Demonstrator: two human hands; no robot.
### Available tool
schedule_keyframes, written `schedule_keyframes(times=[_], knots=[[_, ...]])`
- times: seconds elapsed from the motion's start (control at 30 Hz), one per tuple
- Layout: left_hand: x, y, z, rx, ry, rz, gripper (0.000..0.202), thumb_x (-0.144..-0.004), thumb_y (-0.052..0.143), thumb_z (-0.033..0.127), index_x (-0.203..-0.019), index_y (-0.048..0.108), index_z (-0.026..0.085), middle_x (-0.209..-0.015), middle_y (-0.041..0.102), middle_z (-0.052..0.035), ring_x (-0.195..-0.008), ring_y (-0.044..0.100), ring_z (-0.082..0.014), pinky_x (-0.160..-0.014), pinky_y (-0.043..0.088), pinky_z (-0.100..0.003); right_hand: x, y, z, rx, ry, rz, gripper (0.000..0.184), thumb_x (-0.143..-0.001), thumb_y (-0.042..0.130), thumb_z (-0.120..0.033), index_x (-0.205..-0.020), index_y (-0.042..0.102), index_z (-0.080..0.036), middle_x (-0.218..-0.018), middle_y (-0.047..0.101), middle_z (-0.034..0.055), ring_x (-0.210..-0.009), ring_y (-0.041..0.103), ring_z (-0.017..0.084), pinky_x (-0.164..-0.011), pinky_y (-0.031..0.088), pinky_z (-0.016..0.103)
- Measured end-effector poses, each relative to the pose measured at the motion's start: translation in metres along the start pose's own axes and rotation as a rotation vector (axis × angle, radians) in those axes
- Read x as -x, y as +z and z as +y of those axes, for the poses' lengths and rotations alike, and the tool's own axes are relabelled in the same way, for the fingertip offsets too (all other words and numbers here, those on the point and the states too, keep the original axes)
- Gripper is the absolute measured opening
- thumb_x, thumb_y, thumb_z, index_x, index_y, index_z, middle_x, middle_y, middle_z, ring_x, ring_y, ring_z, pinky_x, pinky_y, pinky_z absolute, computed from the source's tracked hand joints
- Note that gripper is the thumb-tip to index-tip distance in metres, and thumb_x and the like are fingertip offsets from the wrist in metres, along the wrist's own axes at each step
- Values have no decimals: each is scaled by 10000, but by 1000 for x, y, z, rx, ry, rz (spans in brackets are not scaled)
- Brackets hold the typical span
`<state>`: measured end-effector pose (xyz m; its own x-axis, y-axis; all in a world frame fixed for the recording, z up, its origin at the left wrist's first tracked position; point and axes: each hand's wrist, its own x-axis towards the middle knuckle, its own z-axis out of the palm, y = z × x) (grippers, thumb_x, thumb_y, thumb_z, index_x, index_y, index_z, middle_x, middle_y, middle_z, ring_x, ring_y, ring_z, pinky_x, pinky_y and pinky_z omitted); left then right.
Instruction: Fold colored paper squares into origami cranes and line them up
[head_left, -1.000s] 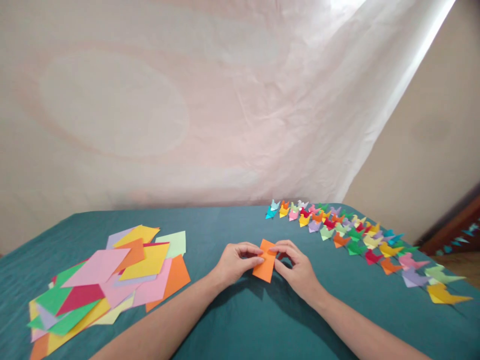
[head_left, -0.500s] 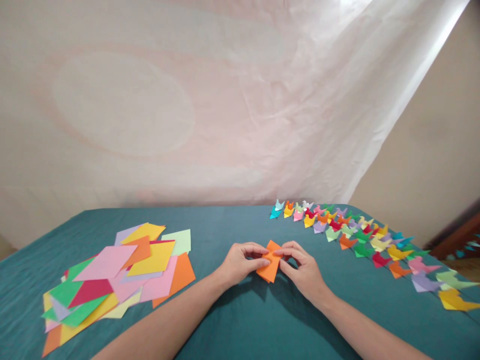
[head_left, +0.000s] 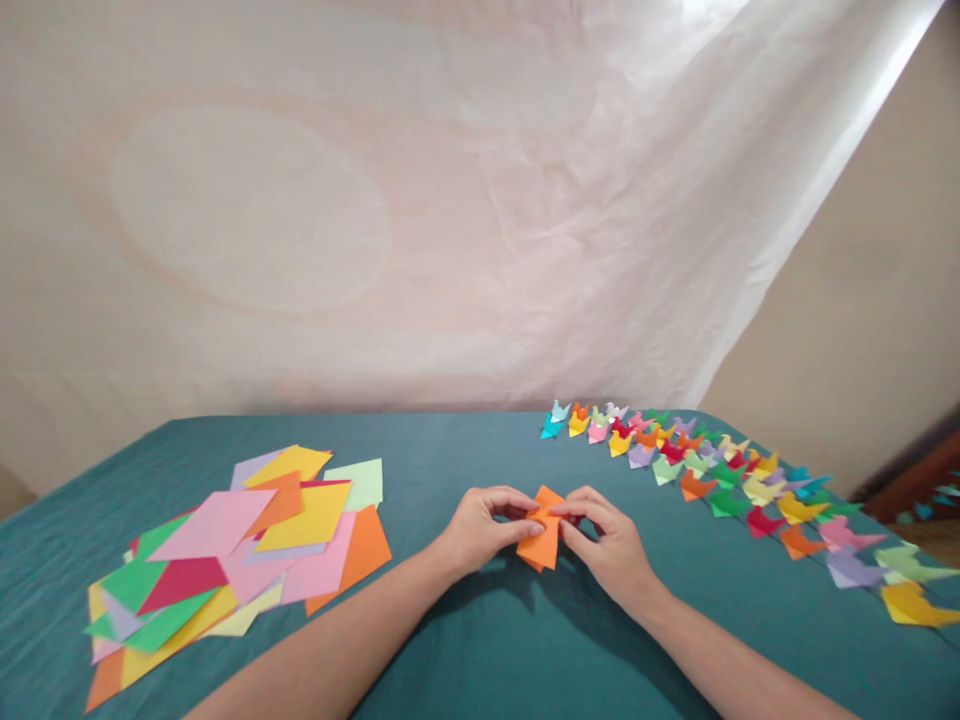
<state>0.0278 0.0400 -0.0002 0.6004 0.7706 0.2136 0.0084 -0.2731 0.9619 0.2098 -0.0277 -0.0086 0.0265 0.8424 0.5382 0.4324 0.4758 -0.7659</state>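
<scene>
A folded orange paper (head_left: 541,538) is held just above the teal-covered table (head_left: 480,640) near its middle. My left hand (head_left: 484,528) pinches its left edge with curled fingers. My right hand (head_left: 609,545) pinches its right edge in the same way. The paper is a narrow folded strip with a peaked top, tilted slightly. Both forearms reach in from the bottom of the view.
A loose pile of coloured paper squares (head_left: 225,545) lies at the left. Rows of several small folded paper figures (head_left: 720,470) run along the right side to the table's edge. A pale sheet (head_left: 420,200) hangs behind the table. A wooden piece (head_left: 911,470) shows at the far right.
The orange paper has gone from a flat rectangle to a narrower shape with a peaked top. Both hands stayed in place, pinching it. The view shifted slightly.
</scene>
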Motion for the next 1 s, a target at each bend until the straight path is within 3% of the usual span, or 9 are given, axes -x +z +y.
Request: schedule_keyframes(times=[0.23,0.6,0.83,1.0], knots=[[-1,1,-3,195,-137,21,399,-588,790,312,-910,690,100,-838,698,-94,-741,627,-165,-737,497,-280,1,0,3,0,14,-8,119,-814,566,-208,-856,676,-210,-794,563,24,-713,549,148,-664,453,278],[3,3,4,-49,51,15,186,-667,736,301,-781,730,155,-828,673,-60,-755,614,-161,-716,483,-248,0,1,2,33,-8,-2,111,-824,561,-252,-801,660,-206,-813,593,41,-741,569,168,-656,470,295],[5,6,5,-112,77,44,148,-737,676,296,-737,716,153,-784,671,-51,-729,603,-153,-689,463,-237,1,2,-4,43,-31,-11,115,-822,557,-246,-765,643,-196,-703,568,13,-654,547,146,-610,446,272],[4,6,4,-94,63,42,186,-758,651,318,-736,687,137,-770,665,-43,-717,585,-148,-681,448,-234,4,3,-3,28,70,4,112,-809,574,-275,-856,612,-182,-741,596,14,-651,549,142,-612,458,263]])
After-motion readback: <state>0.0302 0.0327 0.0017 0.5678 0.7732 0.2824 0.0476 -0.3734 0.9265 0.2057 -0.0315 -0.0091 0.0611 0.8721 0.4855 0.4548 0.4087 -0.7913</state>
